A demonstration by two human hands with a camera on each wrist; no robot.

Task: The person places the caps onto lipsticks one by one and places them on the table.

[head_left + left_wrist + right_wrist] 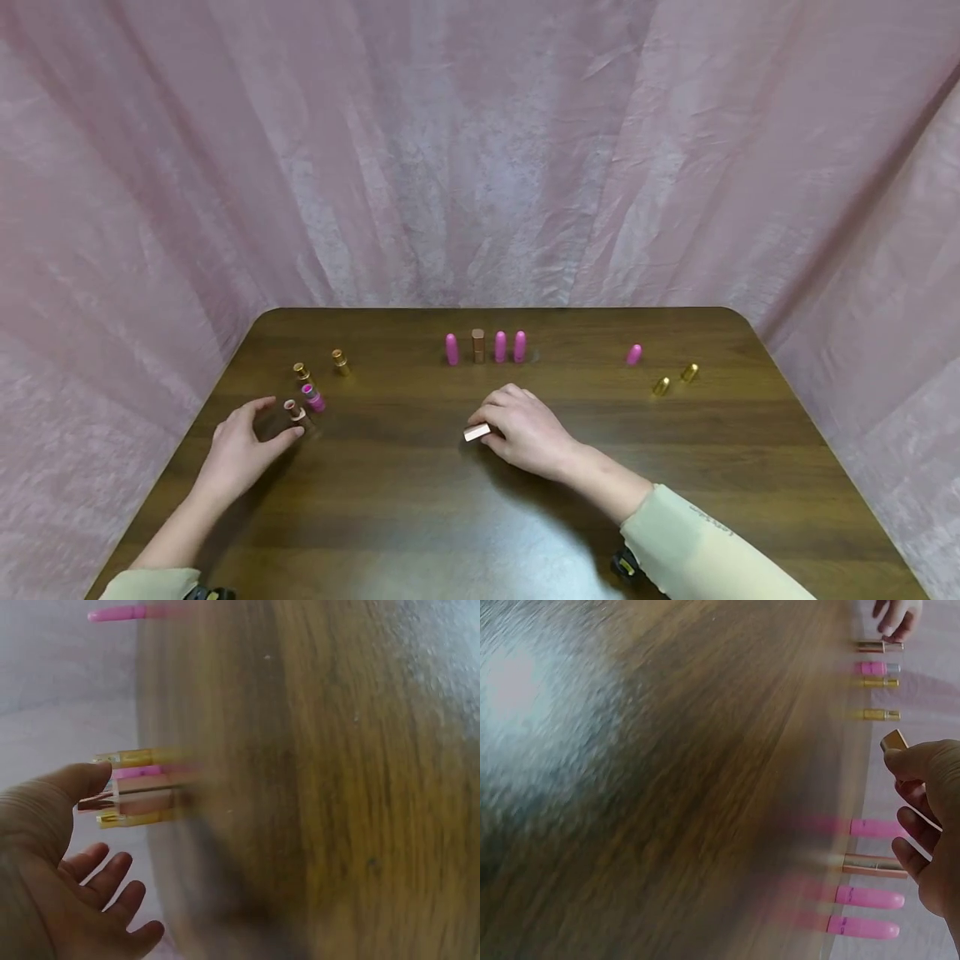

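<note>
The left hand (pixel 236 450), spread and empty, is beside the rose-gold tube (pixel 295 411) at left, while the right hand (pixel 528 432), centrally placed, pinches a rose-gold cap (pixel 476 432), seemingly by its sides to keep one end clear.

Dark script (pixel 711 520) on right sleeve (pixel 697 546), not legible with certainty, small dark marks (pixel 844 926) on pink tubes (pixel 870 898), blurred, unreadable

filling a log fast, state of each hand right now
Left hand: open, near the uncapped rose-gold lipstick tube.
Right hand: holding a rose-gold lipstick cap.
</note>
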